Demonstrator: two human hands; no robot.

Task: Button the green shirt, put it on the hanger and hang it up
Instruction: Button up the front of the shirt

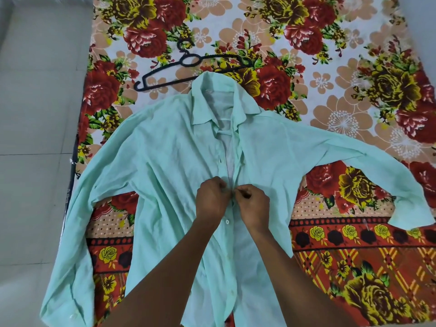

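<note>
Here, left hand (pixel 211 199) and right hand (pixel 253 204) knuckles-up, each grip pinching green shirt (pixel 169 161) placket.

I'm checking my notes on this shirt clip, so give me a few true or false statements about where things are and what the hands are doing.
1. Both hands pinch the shirt at its front opening. True: left hand, right hand.
2. The hanger is inside the shirt. False: it lies on the bedsheet beyond the collar.
3. The shirt is buttoned up to the collar. False: the front gapes open above the hands.
4. A white button shows below the hands. True.
5. The shirt lies folded. False: it is spread out, sleeves outstretched.
</note>
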